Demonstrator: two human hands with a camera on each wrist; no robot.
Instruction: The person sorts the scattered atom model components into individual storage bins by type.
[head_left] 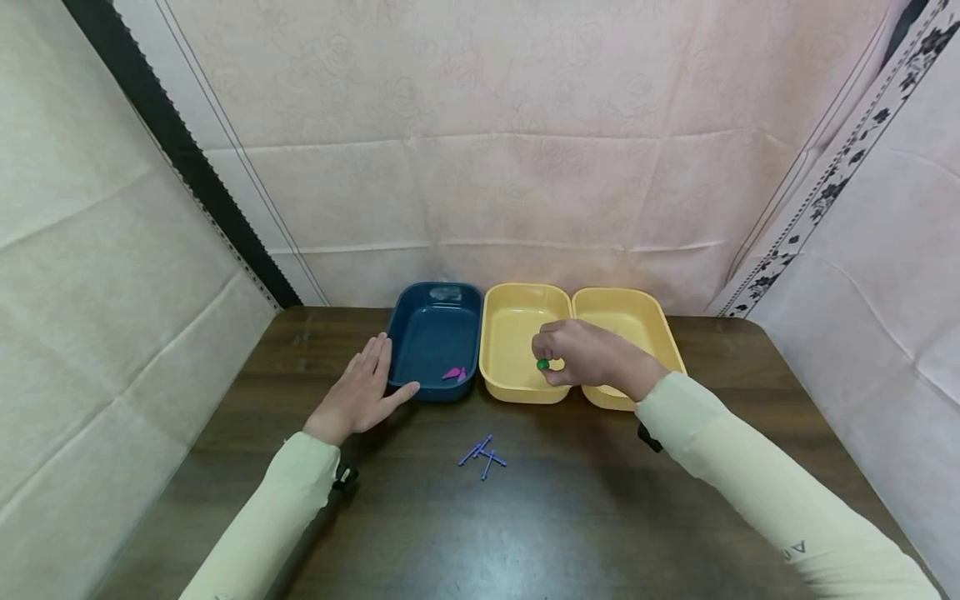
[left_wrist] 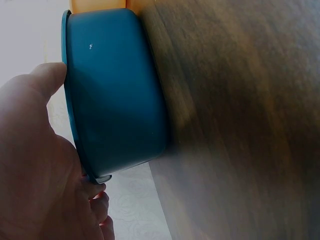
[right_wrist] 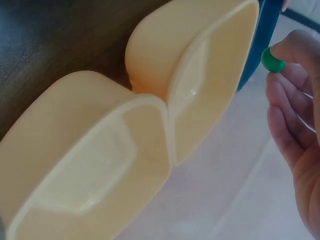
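Between thumb and fingers, my right hand (head_left: pixel 581 354) pinches a small green ball (right_wrist: pixel 273 60) above the middle yellow tray (head_left: pixel 525 392). My left hand (head_left: pixel 358 392) lies with straight fingers at the near left corner of the blue tray (head_left: pixel 435 333); in the left wrist view the thumb touches its rim. Inside the blue tray, near its front right corner, lie small magenta pieces (head_left: pixel 452 373). On the table in front of the trays are several thin blue-purple sticks (head_left: pixel 483 454), crossing one another.
A second yellow tray (head_left: pixel 630 308) stands at the right, against the middle one, partly hidden by my right hand and forearm. The three trays form a row at the back of the brown wooden table (head_left: pixel 420 533). Pale cloth (head_left: pixel 525 200) hangs behind and at both sides.
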